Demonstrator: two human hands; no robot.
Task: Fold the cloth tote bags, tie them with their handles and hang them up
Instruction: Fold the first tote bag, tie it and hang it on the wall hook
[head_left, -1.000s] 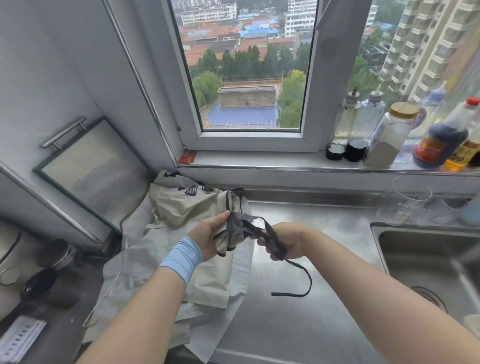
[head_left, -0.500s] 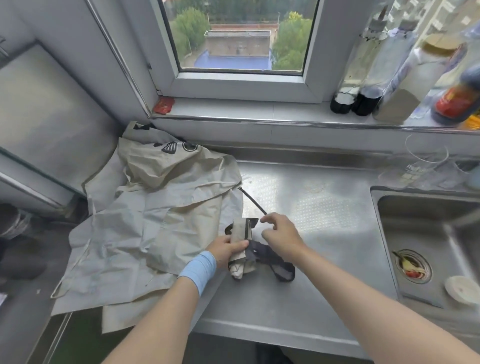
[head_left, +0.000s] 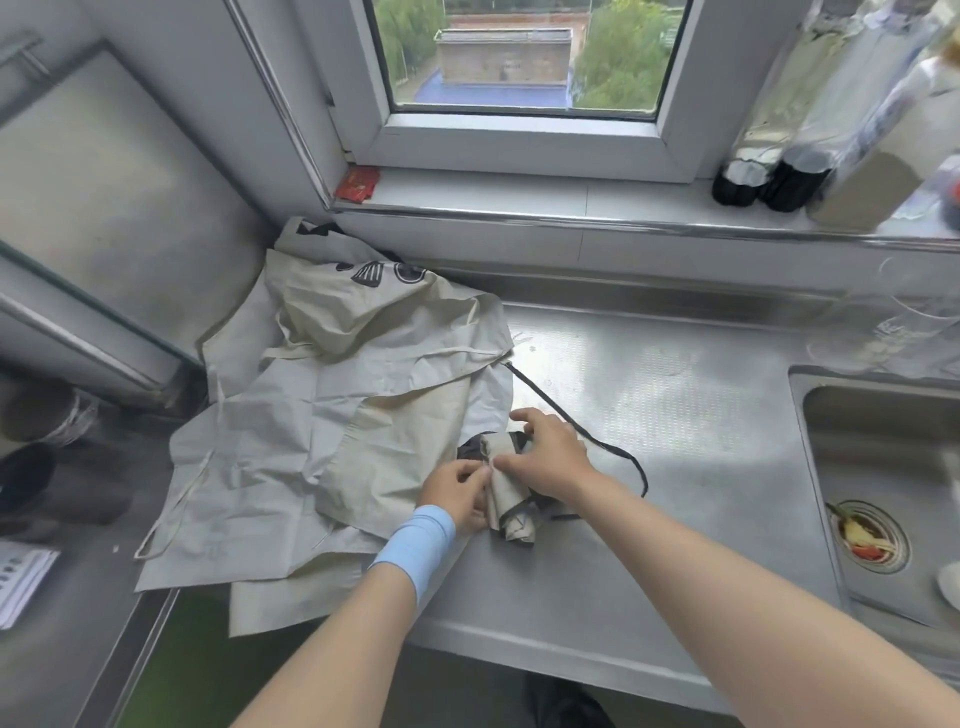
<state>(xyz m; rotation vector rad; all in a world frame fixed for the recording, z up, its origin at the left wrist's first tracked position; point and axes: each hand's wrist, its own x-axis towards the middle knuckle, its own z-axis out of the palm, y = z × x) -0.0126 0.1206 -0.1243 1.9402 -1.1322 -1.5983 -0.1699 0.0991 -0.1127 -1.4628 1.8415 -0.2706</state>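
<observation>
A small folded cream tote bag (head_left: 511, 506) with dark handles lies on the steel counter (head_left: 675, 415) near its front edge. My left hand (head_left: 457, 493), with a blue wristband, pinches the bundle's left side. My right hand (head_left: 550, 457) lies over the bundle's top, fingers curled on the cloth. One dark handle strap (head_left: 613, 447) loops out to the right across the counter. A pile of loose cream tote bags (head_left: 337, 410) is spread flat to the left, partly hanging over the counter's edge.
A sink (head_left: 893, 467) with scraps in its drain is at the right. Bottles (head_left: 779, 156) stand on the window sill (head_left: 519, 197). A clear jug (head_left: 914, 322) sits behind the sink. Dark pots (head_left: 31, 467) stand on the stove at left.
The bundle came down from the air onto the counter. My right hand moved from the strap onto the bundle's top, and the strap now trails loose to the right.
</observation>
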